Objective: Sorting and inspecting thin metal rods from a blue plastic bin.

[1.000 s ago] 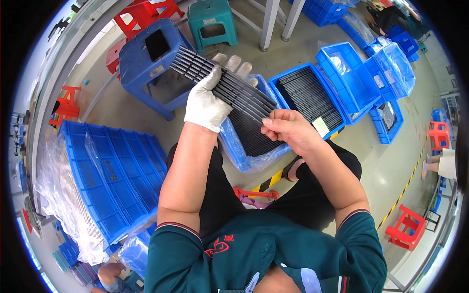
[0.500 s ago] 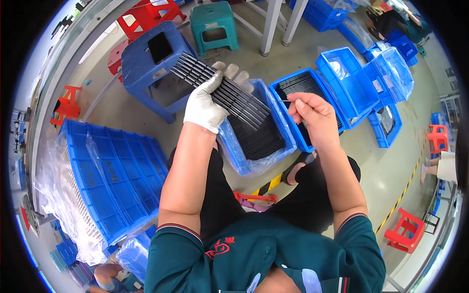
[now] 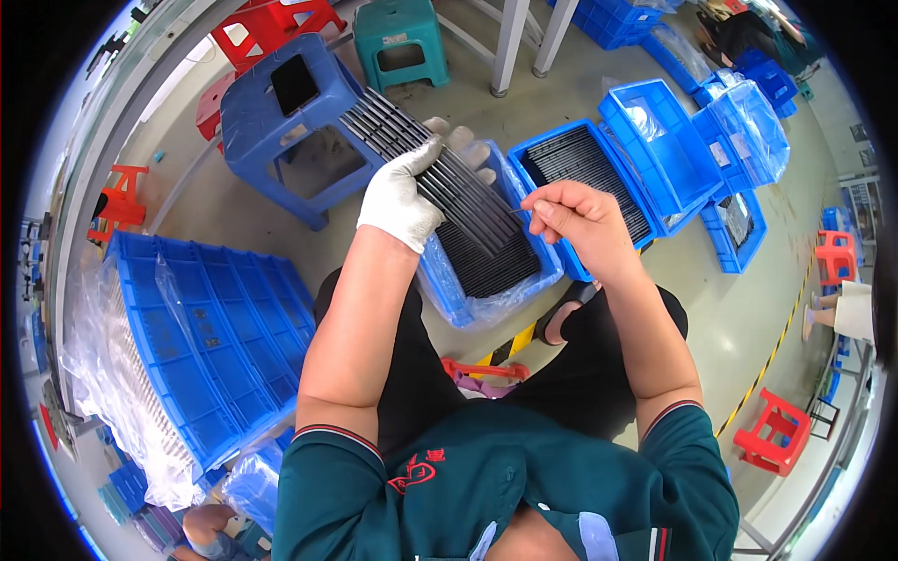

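In a white glove, my left hand (image 3: pixel 402 201) grips a flat row of several thin black rods (image 3: pixel 426 166), thumb on top and fingers beneath. The row slants from upper left down to the right. My bare right hand (image 3: pixel 575 222) pinches a thin, dark, pin-like piece (image 3: pixel 522 209) close to the lower right ends of the rods; whether it touches them I cannot tell. Beneath the held row is a plastic-lined blue crate (image 3: pixel 544 279) with more black rods (image 3: pixel 496 271) inside. Just beyond my right hand, a second blue crate (image 3: pixel 649 210) holds similar rods (image 3: pixel 575 154).
A blue stool (image 3: pixel 245 103) bearing a dark flat device (image 3: pixel 294 86) stands at the far left, beside a green stool (image 3: pixel 400 37). Stacked blue crates (image 3: pixel 210 327) rise by my left arm. More blue crates (image 3: pixel 655 140) lie at right, and a red stool (image 3: pixel 774 432) stands lower right.
My right hand has come left and slightly down, bringing the pin-like piece to the rod ends. My left hand still holds the rods, shifted slightly right in view.
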`<state>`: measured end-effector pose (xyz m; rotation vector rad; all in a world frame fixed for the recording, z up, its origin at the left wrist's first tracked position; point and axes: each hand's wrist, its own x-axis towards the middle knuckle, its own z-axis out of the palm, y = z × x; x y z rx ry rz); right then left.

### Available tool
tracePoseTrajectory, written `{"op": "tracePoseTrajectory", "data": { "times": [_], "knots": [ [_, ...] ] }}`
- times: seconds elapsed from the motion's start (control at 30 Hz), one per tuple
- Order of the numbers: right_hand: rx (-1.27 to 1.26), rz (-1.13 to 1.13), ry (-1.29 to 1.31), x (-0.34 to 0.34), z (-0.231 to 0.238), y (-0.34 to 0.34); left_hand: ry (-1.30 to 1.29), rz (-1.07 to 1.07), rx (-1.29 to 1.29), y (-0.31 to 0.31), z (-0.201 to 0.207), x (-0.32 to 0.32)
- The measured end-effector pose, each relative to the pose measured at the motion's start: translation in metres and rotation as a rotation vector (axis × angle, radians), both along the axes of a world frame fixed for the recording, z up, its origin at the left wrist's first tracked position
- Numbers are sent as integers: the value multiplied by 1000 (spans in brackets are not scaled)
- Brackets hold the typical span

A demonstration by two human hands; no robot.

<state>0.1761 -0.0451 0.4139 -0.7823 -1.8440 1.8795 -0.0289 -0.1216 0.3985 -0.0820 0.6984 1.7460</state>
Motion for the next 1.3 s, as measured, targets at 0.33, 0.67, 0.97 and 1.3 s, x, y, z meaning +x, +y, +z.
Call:
{"op": "tracePoseTrajectory", "data": {
  "times": [0.33, 0.67, 0.97, 1.3],
  "knots": [
    [746, 6, -37, -8, 0, -10, 23, 18, -99, 1, -2, 3],
    [1104, -46, -1, -11, -12, -4, 15, 1, -112, 0, 0, 2],
    [938, -99, -8, -13, -9, -9, -11, 22, -115, 0, -3, 0],
    [1063, -56, 74, -15, -10, -6, 5, -17, -87, -1, -5, -2]
  ]
}}
